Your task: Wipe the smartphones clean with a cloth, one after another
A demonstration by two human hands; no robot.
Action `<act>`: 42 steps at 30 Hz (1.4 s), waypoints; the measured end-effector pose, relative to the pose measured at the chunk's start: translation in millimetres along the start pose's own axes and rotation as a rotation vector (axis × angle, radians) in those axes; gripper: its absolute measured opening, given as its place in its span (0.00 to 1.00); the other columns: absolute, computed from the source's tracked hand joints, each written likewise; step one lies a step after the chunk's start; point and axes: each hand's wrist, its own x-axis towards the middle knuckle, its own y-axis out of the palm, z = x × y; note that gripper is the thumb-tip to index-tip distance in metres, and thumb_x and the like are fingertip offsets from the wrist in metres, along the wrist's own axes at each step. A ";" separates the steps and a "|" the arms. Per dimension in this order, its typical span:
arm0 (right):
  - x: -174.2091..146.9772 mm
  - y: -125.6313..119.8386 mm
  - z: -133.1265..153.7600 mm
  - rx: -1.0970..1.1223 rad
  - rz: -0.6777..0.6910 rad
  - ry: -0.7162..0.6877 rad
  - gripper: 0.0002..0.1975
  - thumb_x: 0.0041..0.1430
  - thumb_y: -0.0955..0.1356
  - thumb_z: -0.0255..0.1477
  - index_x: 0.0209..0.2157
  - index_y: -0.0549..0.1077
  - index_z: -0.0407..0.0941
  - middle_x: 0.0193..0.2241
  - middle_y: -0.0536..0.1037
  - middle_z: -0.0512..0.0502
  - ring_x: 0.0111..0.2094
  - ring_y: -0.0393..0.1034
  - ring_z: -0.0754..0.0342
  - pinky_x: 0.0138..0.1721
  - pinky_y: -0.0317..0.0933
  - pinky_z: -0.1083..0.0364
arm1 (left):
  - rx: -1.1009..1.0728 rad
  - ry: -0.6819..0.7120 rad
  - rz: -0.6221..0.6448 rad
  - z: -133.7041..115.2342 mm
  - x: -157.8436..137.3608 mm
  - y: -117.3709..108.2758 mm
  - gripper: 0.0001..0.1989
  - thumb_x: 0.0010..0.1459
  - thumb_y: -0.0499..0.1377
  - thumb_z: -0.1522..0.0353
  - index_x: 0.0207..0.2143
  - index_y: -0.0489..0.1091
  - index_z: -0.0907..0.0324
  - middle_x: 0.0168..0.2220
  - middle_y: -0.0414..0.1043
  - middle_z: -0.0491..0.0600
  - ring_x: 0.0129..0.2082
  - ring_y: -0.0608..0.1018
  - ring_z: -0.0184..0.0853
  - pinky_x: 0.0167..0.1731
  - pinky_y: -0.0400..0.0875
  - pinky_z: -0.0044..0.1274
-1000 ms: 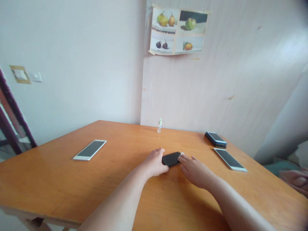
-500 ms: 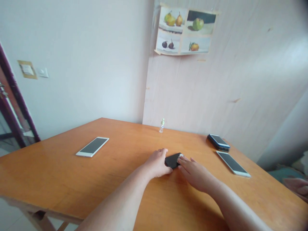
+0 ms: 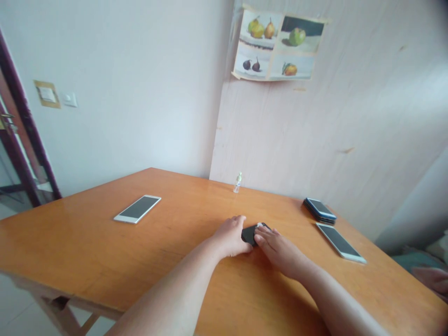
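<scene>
A black smartphone (image 3: 248, 234) lies on the wooden table (image 3: 182, 196), at the middle of the view. My left hand (image 3: 228, 237) grips its left end between thumb and fingers. My right hand (image 3: 280, 252) presses a small white wipe (image 3: 259, 225) onto the phone's upper face. Most of the wipe is under the fingers, so whether it is paper or cloth I cannot tell.
A white phone (image 3: 137, 209) lies to the left. Another white phone (image 3: 340, 242) lies to the right, near a stack of phones (image 3: 319, 210). Towards the wall stands a small clear bottle (image 3: 238, 183). Another person's hand (image 3: 432, 278) shows at the right edge.
My right hand and the wipe have slid slightly left across the phone, covering more of its middle. My left hand keeps its grip. The view has shifted a little.
</scene>
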 end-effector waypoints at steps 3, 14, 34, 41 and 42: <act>-2.8 -2.3 25.6 0.152 0.061 -0.163 0.27 0.71 0.50 0.43 0.61 0.66 0.48 0.64 0.62 0.42 0.67 0.51 0.48 0.67 0.43 0.41 | -0.012 0.004 0.000 1.8 0.3 1.8 0.41 0.44 0.65 0.57 0.58 0.59 0.62 0.54 0.69 0.61 0.52 0.73 0.49 0.50 0.69 0.32; 9.1 4.2 -11.8 0.014 -0.015 0.097 0.28 0.71 0.50 0.43 0.59 0.67 0.46 0.64 0.62 0.39 0.67 0.49 0.45 0.65 0.36 0.33 | -0.039 -0.046 -0.009 -1.3 1.0 3.2 0.41 0.40 0.67 0.59 0.58 0.60 0.60 0.49 0.72 0.57 0.50 0.75 0.50 0.47 0.70 0.32; 10.3 6.4 14.7 0.134 0.089 -0.115 0.28 0.71 0.49 0.45 0.65 0.59 0.53 0.67 0.57 0.45 0.68 0.47 0.48 0.66 0.31 0.34 | -0.049 -0.044 -0.018 -1.6 1.1 3.1 0.47 0.44 0.63 0.61 0.65 0.51 0.64 0.56 0.68 0.62 0.55 0.72 0.51 0.52 0.67 0.33; 18.7 10.4 -30.9 -0.077 -0.026 0.270 0.27 0.71 0.51 0.41 0.65 0.59 0.48 0.67 0.57 0.41 0.69 0.43 0.42 0.62 0.33 0.26 | -0.045 -0.085 0.024 -3.7 1.0 0.0 0.55 0.38 0.67 0.59 0.66 0.49 0.67 0.50 0.73 0.60 0.53 0.73 0.51 0.51 0.68 0.32; 17.5 10.0 -28.7 -0.087 -0.023 0.258 0.27 0.71 0.52 0.40 0.65 0.59 0.48 0.67 0.56 0.41 0.69 0.42 0.43 0.62 0.33 0.27 | -0.042 -0.085 0.023 -3.7 1.2 0.3 0.55 0.38 0.67 0.59 0.66 0.49 0.66 0.51 0.72 0.59 0.53 0.73 0.51 0.51 0.68 0.32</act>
